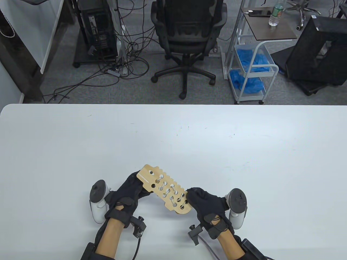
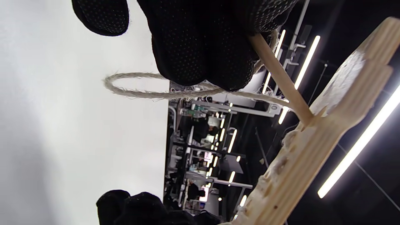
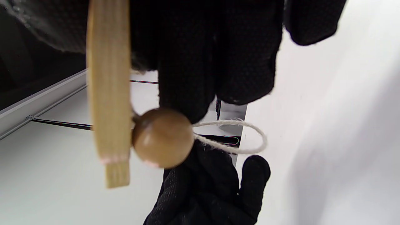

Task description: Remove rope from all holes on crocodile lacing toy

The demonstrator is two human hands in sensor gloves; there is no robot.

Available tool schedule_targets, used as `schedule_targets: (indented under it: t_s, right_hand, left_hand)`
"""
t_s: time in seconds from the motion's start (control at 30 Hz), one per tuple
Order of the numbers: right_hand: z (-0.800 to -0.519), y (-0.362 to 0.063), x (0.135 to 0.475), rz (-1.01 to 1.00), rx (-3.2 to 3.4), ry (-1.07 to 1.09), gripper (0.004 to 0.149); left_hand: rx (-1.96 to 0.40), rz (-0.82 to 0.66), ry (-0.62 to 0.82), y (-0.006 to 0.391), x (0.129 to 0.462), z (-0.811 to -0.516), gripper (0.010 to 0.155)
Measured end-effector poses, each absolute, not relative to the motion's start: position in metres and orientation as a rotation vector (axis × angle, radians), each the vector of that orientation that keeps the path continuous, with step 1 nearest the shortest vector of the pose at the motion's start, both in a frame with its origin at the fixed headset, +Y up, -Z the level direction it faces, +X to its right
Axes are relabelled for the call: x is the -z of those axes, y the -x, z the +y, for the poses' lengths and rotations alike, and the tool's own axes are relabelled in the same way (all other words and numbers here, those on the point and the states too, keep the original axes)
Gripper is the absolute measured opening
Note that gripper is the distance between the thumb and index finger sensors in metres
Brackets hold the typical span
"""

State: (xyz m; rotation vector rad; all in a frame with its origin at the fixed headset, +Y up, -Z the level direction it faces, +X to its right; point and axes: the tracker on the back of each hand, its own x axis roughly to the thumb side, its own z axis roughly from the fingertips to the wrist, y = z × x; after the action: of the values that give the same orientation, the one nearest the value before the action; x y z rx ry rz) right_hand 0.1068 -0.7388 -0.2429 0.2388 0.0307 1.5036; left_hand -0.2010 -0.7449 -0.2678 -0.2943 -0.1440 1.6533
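Table view: my left hand (image 1: 127, 195) and right hand (image 1: 207, 204) grip the crocodile toy (image 1: 164, 191); rope (image 1: 170, 195) fills most holes beside my right fingers, so unlacing looks barely begun.

Bright, even light; blurry wrist close-ups

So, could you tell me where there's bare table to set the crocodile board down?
Bare table stretches from the crocodile board to the far edge and out to both sides. It is crowded only at the near edge, where the left hand and right hand hold the board.
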Motion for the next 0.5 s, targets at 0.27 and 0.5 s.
schedule_targets:
  t_s: [0.27,0.5]
  right_hand:
    - [-0.740,-0.107,0.243,0.038,-1.595,-0.225,0.045]
    - [-0.740,-0.116,0.246,0.006,-1.549,-0.159,0.045]
  left_hand:
    - [-1.605,-0.193,0.280,0.191,0.264,-0.738,0.045]
    - [-1.785,-0.378,0.333,0.176,0.263,-0.735,0.055]
